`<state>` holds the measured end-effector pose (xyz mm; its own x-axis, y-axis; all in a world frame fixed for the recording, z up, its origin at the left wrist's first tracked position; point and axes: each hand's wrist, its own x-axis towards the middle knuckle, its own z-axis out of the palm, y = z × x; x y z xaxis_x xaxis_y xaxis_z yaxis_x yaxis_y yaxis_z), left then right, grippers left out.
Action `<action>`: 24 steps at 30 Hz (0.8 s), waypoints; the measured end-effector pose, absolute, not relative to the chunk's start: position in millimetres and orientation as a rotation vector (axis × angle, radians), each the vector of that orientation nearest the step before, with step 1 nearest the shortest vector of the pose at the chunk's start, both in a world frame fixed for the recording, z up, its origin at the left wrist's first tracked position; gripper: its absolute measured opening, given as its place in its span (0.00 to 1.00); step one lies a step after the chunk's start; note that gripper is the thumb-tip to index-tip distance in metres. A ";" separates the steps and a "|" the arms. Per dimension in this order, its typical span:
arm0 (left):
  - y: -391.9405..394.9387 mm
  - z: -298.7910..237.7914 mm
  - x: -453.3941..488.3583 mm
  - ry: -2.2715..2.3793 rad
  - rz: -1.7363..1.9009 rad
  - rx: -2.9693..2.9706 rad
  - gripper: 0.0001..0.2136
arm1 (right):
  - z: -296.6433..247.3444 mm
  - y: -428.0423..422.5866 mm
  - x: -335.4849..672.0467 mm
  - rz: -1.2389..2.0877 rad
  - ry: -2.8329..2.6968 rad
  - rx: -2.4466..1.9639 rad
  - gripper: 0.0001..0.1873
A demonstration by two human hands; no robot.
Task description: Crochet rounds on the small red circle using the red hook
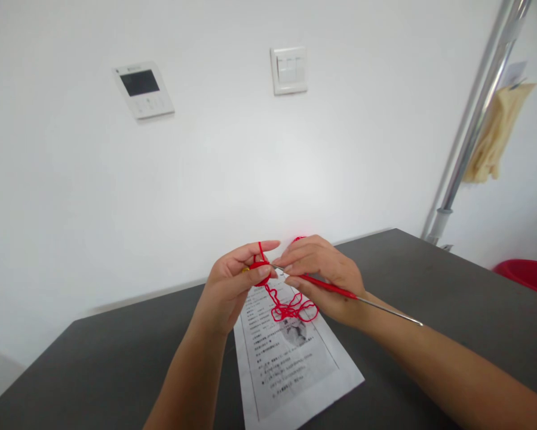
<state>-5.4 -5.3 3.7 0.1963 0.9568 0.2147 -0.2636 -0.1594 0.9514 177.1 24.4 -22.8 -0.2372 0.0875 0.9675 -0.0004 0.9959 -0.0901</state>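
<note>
My left hand (232, 283) pinches a small red crocheted piece (260, 270), with red yarn looped over its outstretched forefinger. My right hand (324, 272) grips a crochet hook (340, 291) with a red handle and a long metal shaft; its tip meets the red piece. Loose red yarn (290, 309) hangs down from the piece and lies tangled on a printed paper sheet (290, 364) below both hands. The paper lies on a dark grey table (451, 298).
A white wall rises behind the table, with an intercom panel (143, 89) and a light switch (288, 70). A metal pole (474, 119) stands at the right, a beige cloth (492, 137) hanging from it. A red container (528, 276) shows at the far right.
</note>
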 end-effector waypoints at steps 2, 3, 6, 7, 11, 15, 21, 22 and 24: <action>-6.9 6.2 -8.8 0.772 1.299 1.253 0.15 | -21.3 20.1 178.5 0.178 -1.796 -0.085 0.05; -7.6 7.3 -10.0 0.769 1.292 1.248 0.15 | -20.7 18.4 179.2 0.255 -1.780 -0.098 0.05; -8.5 9.1 -11.5 0.722 1.237 1.221 0.13 | -18.5 16.2 182.5 0.530 -1.725 -0.125 0.02; -8.4 9.2 -11.3 0.698 1.218 1.212 0.13 | -17.4 16.2 184.0 0.602 -1.717 -0.121 0.01; -7.3 8.3 -9.6 0.634 1.164 1.204 0.11 | -12.8 18.2 190.9 0.772 -1.731 -0.086 0.02; -8.5 8.9 -8.9 0.621 1.134 1.209 0.10 | -12.8 21.7 193.2 0.995 -1.634 -0.170 0.07; -11.5 11.6 -9.1 0.633 1.128 1.215 0.08 | -15.9 22.3 186.9 1.233 -1.489 -0.141 0.11; -11.7 11.3 -9.1 0.637 1.136 1.219 0.08 | -16.5 21.3 185.4 1.226 -1.478 -0.131 0.11; -11.7 10.3 -8.7 0.647 1.168 1.232 0.08 | -17.7 18.8 183.0 1.114 -1.484 -0.105 0.08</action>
